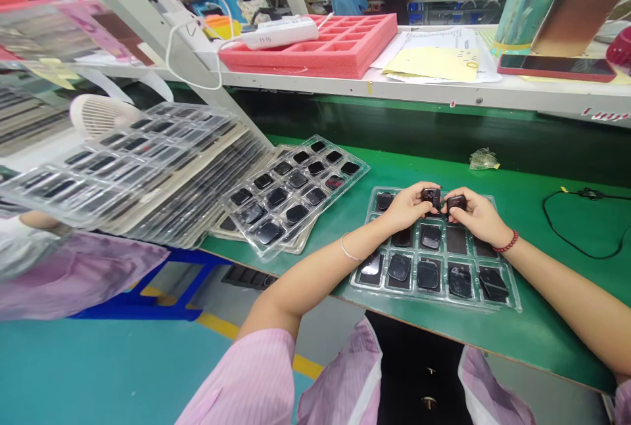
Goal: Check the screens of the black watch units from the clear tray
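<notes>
My left hand (411,206) pinches a small dark square piece (431,198) above the back row of a clear compartment tray (362,278). Close beside it, my right hand (474,216) grips a second dark piece (456,202). The two pieces are near each other, with a narrow gap between them. Below my hands, the tray holds several black rounded-square parts, one per compartment, such as a black part (428,274) in the front row. My forearms come in from both sides of the tray.
Left of my tray, another filled tray (297,180) lies tilted beside a tall tray stack (197,182). A shelf edge (419,91) with pink foam (315,60) crosses behind. A black cable (582,251) and crumpled plastic (484,159) lie on the green table (547,339).
</notes>
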